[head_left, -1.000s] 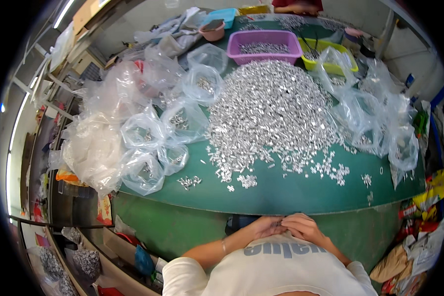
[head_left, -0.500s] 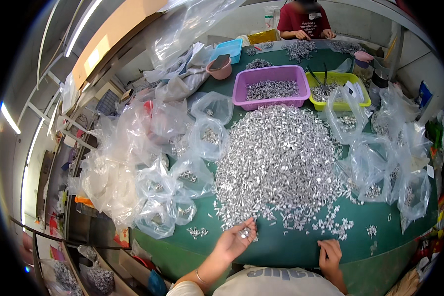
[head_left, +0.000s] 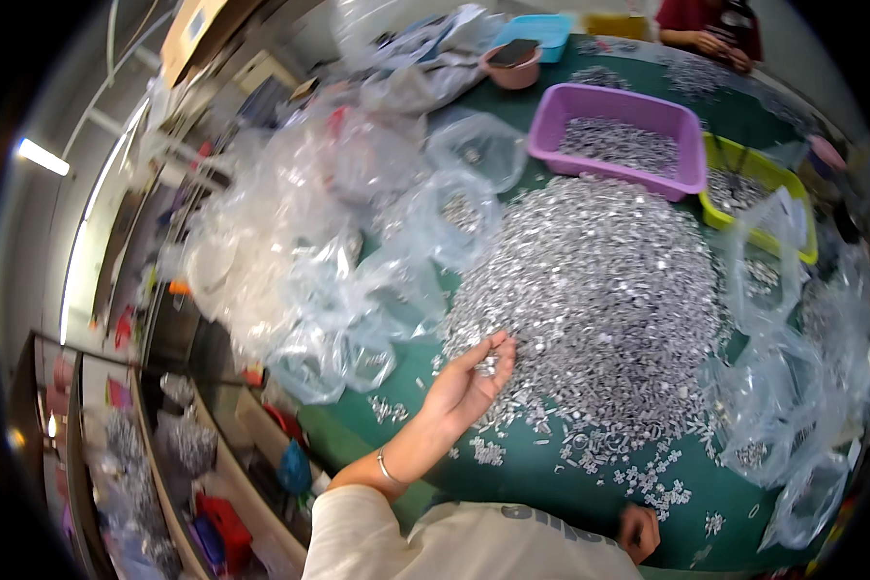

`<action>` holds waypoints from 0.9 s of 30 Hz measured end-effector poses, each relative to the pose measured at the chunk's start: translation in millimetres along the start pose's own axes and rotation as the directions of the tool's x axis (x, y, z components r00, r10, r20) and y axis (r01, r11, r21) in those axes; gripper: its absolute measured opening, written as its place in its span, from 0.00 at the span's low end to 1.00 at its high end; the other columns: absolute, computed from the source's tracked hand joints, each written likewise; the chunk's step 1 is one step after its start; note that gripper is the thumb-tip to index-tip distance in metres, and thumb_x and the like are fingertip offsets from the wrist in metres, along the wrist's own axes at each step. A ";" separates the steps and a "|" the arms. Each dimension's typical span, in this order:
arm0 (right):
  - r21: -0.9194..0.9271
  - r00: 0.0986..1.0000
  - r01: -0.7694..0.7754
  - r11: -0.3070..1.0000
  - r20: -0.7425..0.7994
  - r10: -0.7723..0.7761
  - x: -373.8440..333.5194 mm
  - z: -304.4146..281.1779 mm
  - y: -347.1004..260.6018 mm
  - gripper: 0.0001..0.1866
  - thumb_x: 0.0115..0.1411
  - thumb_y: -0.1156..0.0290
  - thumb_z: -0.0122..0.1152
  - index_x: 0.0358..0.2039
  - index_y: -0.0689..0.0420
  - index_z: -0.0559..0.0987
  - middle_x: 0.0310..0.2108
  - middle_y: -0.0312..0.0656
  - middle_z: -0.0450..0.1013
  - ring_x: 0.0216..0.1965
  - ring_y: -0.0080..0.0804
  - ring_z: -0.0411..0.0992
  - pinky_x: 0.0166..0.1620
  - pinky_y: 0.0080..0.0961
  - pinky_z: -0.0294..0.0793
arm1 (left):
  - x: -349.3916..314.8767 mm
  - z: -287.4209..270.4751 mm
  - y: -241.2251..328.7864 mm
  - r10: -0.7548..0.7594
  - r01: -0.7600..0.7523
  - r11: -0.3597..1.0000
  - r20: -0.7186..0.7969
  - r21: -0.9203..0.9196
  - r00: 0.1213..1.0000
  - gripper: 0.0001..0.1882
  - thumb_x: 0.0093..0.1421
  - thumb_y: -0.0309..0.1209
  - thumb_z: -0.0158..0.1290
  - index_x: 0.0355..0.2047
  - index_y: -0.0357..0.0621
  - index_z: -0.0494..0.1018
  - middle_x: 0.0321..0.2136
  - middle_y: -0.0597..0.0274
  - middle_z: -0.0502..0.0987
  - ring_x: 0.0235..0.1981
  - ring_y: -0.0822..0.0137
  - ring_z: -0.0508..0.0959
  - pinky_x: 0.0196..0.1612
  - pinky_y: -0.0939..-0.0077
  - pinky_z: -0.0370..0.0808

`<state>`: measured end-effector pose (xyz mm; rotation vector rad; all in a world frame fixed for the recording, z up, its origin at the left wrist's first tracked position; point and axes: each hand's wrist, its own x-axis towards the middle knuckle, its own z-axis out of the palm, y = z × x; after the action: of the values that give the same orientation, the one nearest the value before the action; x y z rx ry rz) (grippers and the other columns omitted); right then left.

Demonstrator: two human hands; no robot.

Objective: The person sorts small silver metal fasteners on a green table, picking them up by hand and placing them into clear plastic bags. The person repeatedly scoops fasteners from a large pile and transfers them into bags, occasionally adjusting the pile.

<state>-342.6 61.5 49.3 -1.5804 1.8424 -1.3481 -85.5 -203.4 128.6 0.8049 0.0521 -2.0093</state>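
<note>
A large heap of small silver metal pieces (head_left: 590,300) covers the middle of the green table. Over its front left edge, my left hand (head_left: 469,391) is turned palm up with the fingers curled around a few small metal pieces (head_left: 489,365). A bracelet (head_left: 387,466) circles that wrist. My right hand (head_left: 638,534) rests low at the table's near edge, its fingers folded in and slightly blurred; whether anything is inside is hidden. Between the hands lie a small clump of metal pieces (head_left: 488,451) and loose cross-shaped pieces (head_left: 655,483).
Behind the heap stand a purple basket (head_left: 541,145) and a yellow-green basket (head_left: 804,227), both holding metal parts. Clear plastic bags (head_left: 358,290) crowd the left side, and more bags (head_left: 773,406) lie right. A co-worker (head_left: 710,39) sits across the table.
The head view has turned and shifted. My left hand has moved forward from the near edge of the heap, still holding pieces. My right hand has drawn back toward my body and curled tighter.
</note>
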 end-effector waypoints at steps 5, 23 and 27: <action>0.095 0.995 -0.092 0.991 0.036 0.089 -11.2 1.9 10.7 0.08 0.51 0.87 0.56 0.33 0.69 0.75 0.26 0.48 0.73 0.26 0.37 0.70 0.31 0.26 0.70 | -25.1 1.3 -3.5 0.094 -0.087 0.992 -0.073 0.089 0.993 0.21 0.69 0.28 0.34 0.58 0.27 0.57 0.54 0.45 0.67 0.57 0.53 0.68 0.60 0.63 0.70; -0.102 0.990 0.056 0.993 0.136 -0.042 -23.2 -7.9 75.5 0.11 0.60 0.81 0.53 0.43 0.66 0.76 0.37 0.50 0.73 0.37 0.38 0.74 0.41 0.28 0.72 | -89.9 -65.8 12.3 0.257 -0.277 0.949 -0.140 -0.151 0.956 0.18 0.67 0.27 0.44 0.55 0.32 0.62 0.50 0.52 0.69 0.54 0.58 0.71 0.57 0.67 0.72; -0.156 0.979 -0.168 0.973 0.092 0.184 -8.1 3.6 0.7 0.10 0.62 0.78 0.51 0.43 0.67 0.76 0.36 0.49 0.73 0.38 0.39 0.73 0.44 0.28 0.71 | -102.5 -82.2 20.5 0.257 -0.279 0.943 -0.138 -0.178 0.956 0.18 0.68 0.28 0.40 0.56 0.31 0.61 0.53 0.50 0.67 0.57 0.56 0.68 0.60 0.64 0.69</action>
<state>-337.7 67.3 44.6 -1.4863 2.0028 -1.0520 8.4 -109.3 127.0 0.7544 0.1927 -1.6709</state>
